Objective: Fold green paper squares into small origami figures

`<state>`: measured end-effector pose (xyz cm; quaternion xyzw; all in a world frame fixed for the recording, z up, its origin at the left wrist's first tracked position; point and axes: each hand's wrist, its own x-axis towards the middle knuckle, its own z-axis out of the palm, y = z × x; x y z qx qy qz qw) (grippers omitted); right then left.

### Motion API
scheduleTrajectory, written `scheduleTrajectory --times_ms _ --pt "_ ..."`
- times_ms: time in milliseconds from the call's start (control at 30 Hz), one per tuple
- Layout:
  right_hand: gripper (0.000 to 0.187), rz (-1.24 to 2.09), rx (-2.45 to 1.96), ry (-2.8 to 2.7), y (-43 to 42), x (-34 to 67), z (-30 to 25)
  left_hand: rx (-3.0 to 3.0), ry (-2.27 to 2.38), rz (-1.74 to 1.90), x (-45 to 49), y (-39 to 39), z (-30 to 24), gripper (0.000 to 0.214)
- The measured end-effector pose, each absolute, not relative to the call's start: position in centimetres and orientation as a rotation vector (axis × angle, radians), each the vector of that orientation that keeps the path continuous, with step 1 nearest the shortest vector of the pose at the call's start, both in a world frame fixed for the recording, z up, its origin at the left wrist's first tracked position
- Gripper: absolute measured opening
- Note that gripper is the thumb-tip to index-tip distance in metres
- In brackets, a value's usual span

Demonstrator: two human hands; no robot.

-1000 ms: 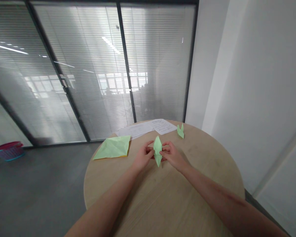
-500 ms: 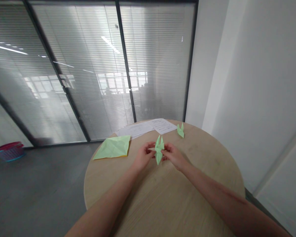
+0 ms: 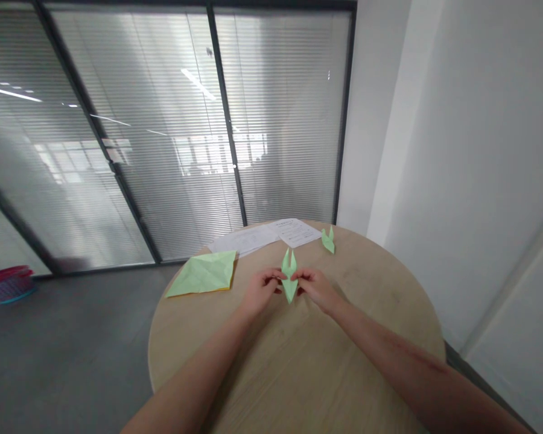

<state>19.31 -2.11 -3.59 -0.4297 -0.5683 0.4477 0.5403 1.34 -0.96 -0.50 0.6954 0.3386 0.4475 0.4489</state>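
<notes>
A small folded green paper figure (image 3: 289,277) with two upright points is held just above the round wooden table (image 3: 298,374). My left hand (image 3: 262,289) pinches its left side. My right hand (image 3: 314,286) pinches its right side. Both hands have the fingers closed on the paper.
A larger creased green sheet (image 3: 203,273) lies flat at the table's left. Another small folded green figure (image 3: 328,240) and white printed papers (image 3: 266,235) lie at the far edge. Glass partitions with blinds stand behind; a red and blue basket (image 3: 6,284) sits on the floor at left.
The figure's top, a single point a second ago, now shows two separate points. Both hands kept hold of it and shifted slightly; the camera view drifted a little.
</notes>
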Motion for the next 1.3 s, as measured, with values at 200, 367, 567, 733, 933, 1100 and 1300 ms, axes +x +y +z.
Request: scheduleTrajectory --times_ms 200,367,567,733,933,1100,1300 --pt "0.023 0.966 -1.029 -1.462 -2.24 19.43 -3.54 1.637 0.934 1.125 1.31 -1.03 -0.31 0.032" --pt "0.022 0.875 -1.025 -1.533 -2.28 19.57 -3.53 1.754 0.934 0.933 1.19 -0.61 -0.68 0.037" --pt "0.016 0.967 -0.955 -1.450 -2.48 19.19 -3.53 1.803 0.966 0.959 1.10 -0.18 -1.16 0.032" --pt "0.027 1.041 -0.889 -1.313 -2.93 19.03 -3.06 1.777 0.993 1.023 0.96 -0.33 -0.64 0.029" --pt "0.038 1.110 -0.894 -1.413 -2.95 19.30 -3.00 1.761 0.986 1.060 0.83 -0.21 -0.64 0.026" --pt "0.029 1.033 -0.944 -1.542 -2.55 19.50 -3.34 1.741 0.992 1.076 0.89 -0.18 -0.74 0.027" --pt "0.029 0.936 -1.046 -1.552 -2.45 19.62 -3.23 1.759 0.938 1.007 0.89 -0.25 -0.71 0.031"
